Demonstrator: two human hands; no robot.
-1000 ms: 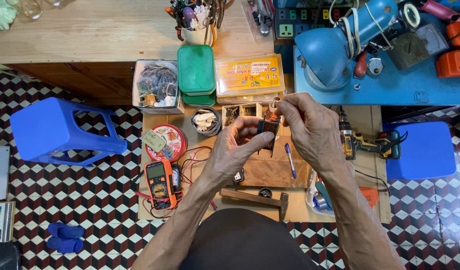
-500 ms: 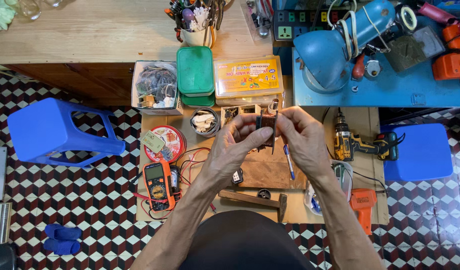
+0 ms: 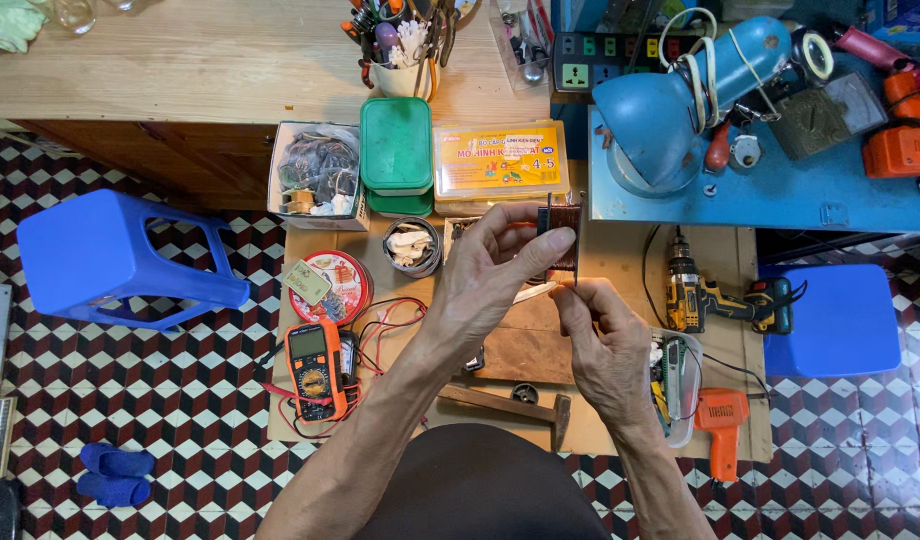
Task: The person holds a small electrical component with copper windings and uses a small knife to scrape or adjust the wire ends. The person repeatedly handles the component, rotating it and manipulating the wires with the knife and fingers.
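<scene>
Change: half a second ago both hands met level at the small coil; now the left hand sits higher with the part and the right hand has dropped below it.
Left hand: thumb and fingers clenched on the small dark transformer coil, holding it up over the low wooden board.
Right hand: fingertips pinched together just under the coil; what they pinch is too thin to make out.
Coil location: in the air, in front of the yellow parts box and left of the blue lamp.
Near left: orange multimeter with red leads, round red tin, green lidded box.
Near right: yellow cordless drill, orange soldering gun.
Below hands: hammer lying on the board.
Floor: blue plastic stool on chequered tiles.
</scene>
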